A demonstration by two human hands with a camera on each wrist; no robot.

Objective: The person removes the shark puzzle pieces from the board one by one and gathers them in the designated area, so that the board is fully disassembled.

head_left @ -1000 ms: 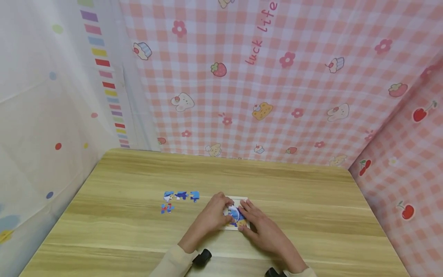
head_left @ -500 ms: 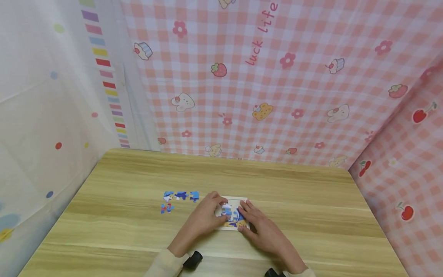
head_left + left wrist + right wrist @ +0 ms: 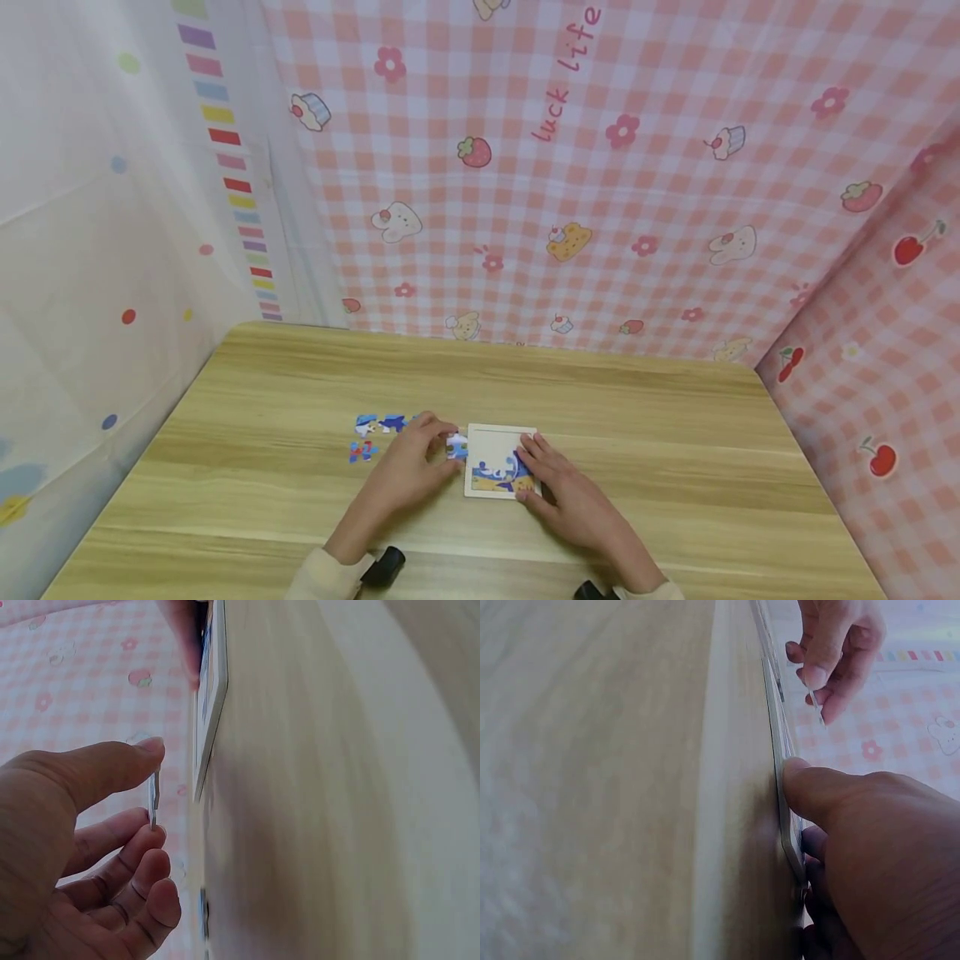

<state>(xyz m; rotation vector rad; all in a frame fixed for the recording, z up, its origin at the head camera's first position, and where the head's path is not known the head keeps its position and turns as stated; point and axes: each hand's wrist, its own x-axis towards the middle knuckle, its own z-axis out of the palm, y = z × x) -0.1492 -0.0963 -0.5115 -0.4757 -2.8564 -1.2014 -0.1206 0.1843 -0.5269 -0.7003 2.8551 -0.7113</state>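
My left hand pinches a blue-and-white jigsaw piece at the left edge of a square puzzle tray. In the left wrist view the piece is edge-on between thumb and fingertips, away from the tabletop. Fitted pieces in blue, white and yellow fill the lower part of the tray; its upper part shows bare backing. My right hand rests along the tray's right side, fingers stretched over it and thumb at the near right corner, partly covering the picture.
Loose jigsaw pieces lie on the wooden table to the left: a blue-and-white one, a dark blue one and a red-and-blue one. My left hand mostly hides another. Pink checked cloth hangs behind the table.
My left hand has drawn the pinched piece leftward from over the tray to its left edge, uncovering the tray's left side. My right hand has stayed in place.
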